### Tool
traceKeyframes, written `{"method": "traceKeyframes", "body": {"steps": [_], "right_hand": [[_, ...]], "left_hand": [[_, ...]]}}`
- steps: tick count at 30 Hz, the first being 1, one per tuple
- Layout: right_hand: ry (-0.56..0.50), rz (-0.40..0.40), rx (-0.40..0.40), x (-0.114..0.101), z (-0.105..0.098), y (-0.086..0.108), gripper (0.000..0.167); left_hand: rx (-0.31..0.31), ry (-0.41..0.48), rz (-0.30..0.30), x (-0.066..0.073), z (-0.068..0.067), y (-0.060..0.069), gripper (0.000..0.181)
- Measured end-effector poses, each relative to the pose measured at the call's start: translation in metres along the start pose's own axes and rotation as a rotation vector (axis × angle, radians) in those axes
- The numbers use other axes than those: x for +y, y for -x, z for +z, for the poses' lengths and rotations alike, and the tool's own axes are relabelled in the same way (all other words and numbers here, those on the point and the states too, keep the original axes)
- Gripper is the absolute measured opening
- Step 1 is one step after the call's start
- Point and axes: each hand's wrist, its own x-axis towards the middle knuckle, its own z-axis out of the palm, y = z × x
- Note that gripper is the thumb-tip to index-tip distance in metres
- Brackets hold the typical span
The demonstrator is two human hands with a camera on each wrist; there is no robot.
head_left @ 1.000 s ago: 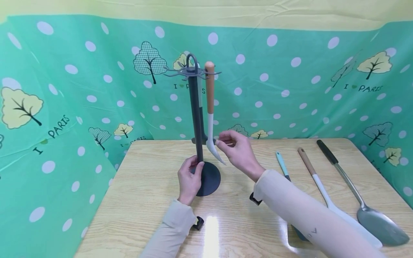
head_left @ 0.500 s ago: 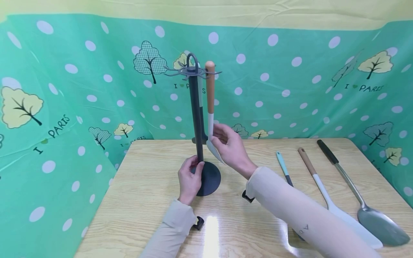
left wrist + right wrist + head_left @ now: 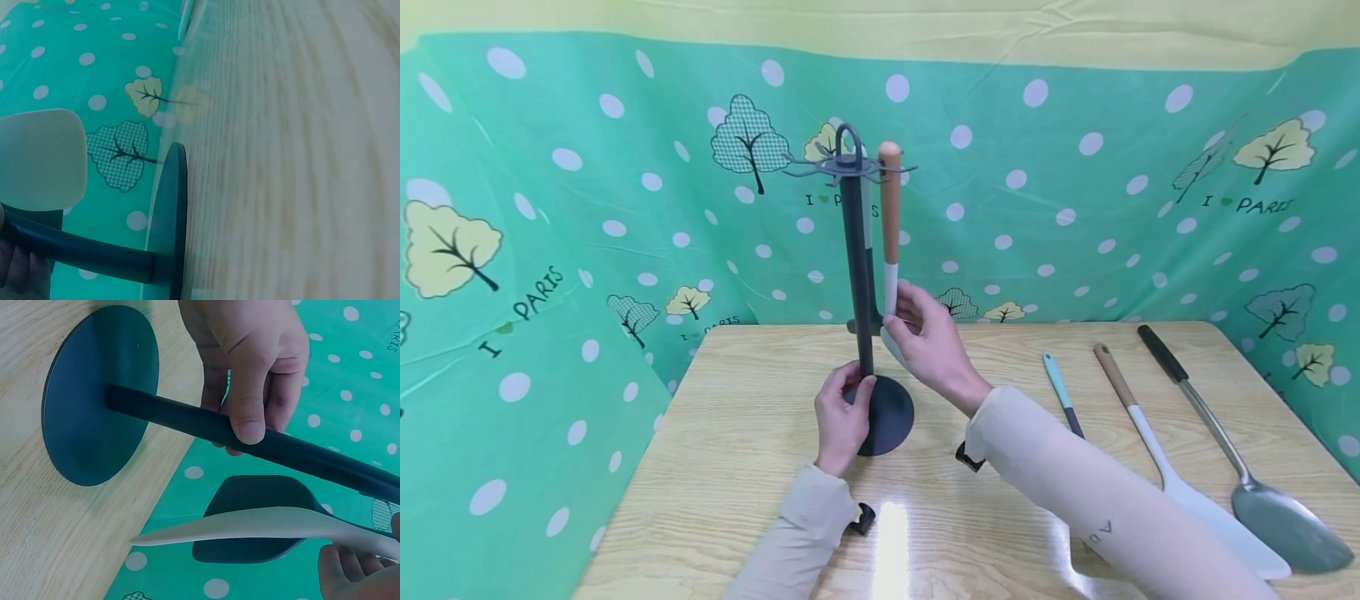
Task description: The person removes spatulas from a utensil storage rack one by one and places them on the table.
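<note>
A dark stand, its pole [image 3: 854, 267] rising from a round base [image 3: 891, 417], has a ring of hooks [image 3: 847, 167] on top. My left hand [image 3: 841, 421] grips the pole just above the base; the right wrist view shows its thumb across the pole [image 3: 187, 419]. From the hooks hangs a utensil with a wooden handle [image 3: 890, 208] and a pale head [image 3: 269, 522]. My right hand [image 3: 932, 346] pinches it where shaft meets head. Behind it hangs a utensil with a pale green handle [image 3: 867, 208] and dark head [image 3: 250, 487].
On the table's right side lie a utensil with a mint handle [image 3: 1057, 379], a white turner with a brown handle [image 3: 1114, 375] and a metal turner with a black handle [image 3: 1161, 352]. A patterned cloth [image 3: 1000, 208] stands behind and beside the table [image 3: 700, 467].
My right hand has moved left from the hanging utensils' heads and now pinches the wooden-handled one at the neck. My left hand has stayed on the pole.
</note>
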Motion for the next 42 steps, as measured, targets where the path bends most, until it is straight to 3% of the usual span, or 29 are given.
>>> {"method": "traceKeyframes", "body": {"steps": [8,19,28,42], "right_hand": [[0.0,-0.005,0.011,0.0,0.001,-0.001,0.043],[0.002,-0.023,0.057,-0.005,-0.002,0.0,0.016],[-0.006,-0.006,0.046,-0.007,-0.003,0.004,0.02],[0.022,-0.062,0.046,-0.005,-0.011,0.012,0.02]], "left_hand": [[0.008,-0.005,0.017,-0.001,0.001,0.0,0.017],[0.01,-0.025,0.024,0.002,0.001,0.0,0.02],[0.013,-0.023,0.03,0.0,0.002,0.0,0.018],[0.009,-0.018,0.032,-0.001,0.002,0.0,0.019]]}}
